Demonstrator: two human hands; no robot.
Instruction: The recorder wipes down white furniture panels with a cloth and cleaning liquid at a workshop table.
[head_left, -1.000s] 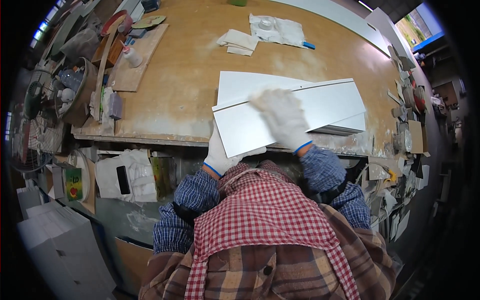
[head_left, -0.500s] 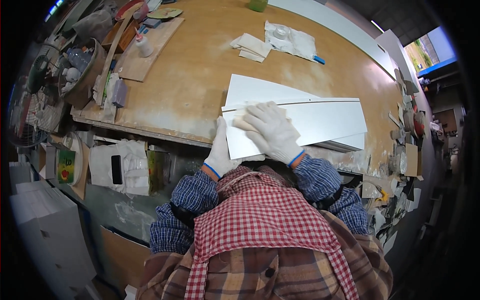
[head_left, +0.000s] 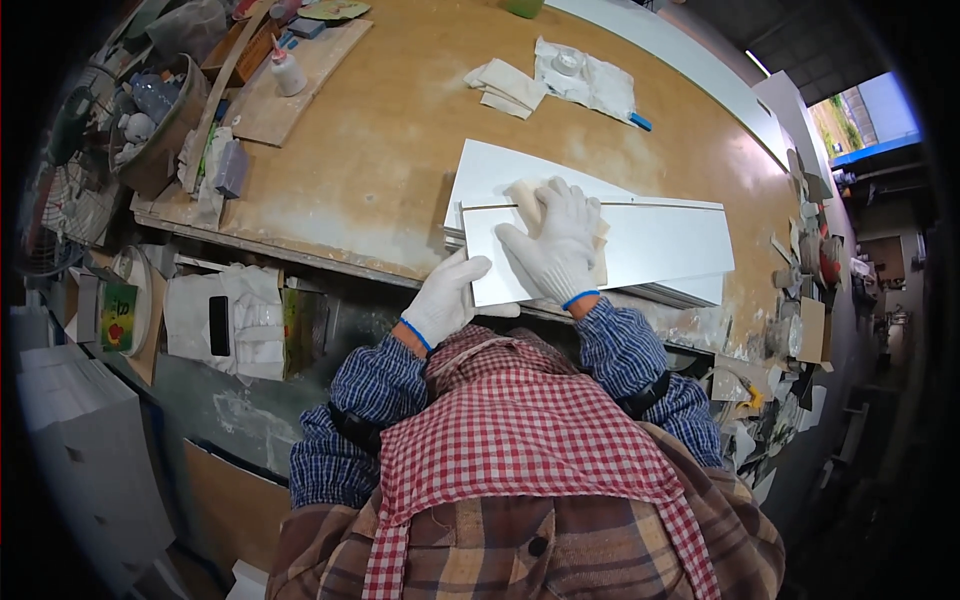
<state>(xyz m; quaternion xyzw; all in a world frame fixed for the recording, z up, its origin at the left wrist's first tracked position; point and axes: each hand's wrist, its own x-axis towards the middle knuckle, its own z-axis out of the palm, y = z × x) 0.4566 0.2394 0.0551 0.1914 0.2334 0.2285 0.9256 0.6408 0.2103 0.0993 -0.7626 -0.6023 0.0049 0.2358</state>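
Note:
A long white board [head_left: 660,235] with a groove near its far edge lies on a stack of similar boards [head_left: 545,172] at the table's near edge. My left hand [head_left: 443,298], in a white glove, holds the board's near left corner, thumb by the end edge and other fingers partly hidden below. My right hand [head_left: 553,245], also gloved, lies flat on the board with its fingers stretched out and thumb apart. Under that palm is a cream cloth [head_left: 524,202], showing beyond the fingers and at the right side of the hand.
Folded cloths [head_left: 508,88] and a white sheet [head_left: 602,85] with a small round container lie farther back. At the left are a white squeeze bottle [head_left: 288,74], a grey block [head_left: 232,168], a bin [head_left: 165,135] and a fan [head_left: 75,205]. A phone [head_left: 219,326] rests on cloths below.
The top board has shifted slightly right, uncovering more of the stack's left end. My right hand and the cloth have moved up toward the groove. My left hand still holds the end.

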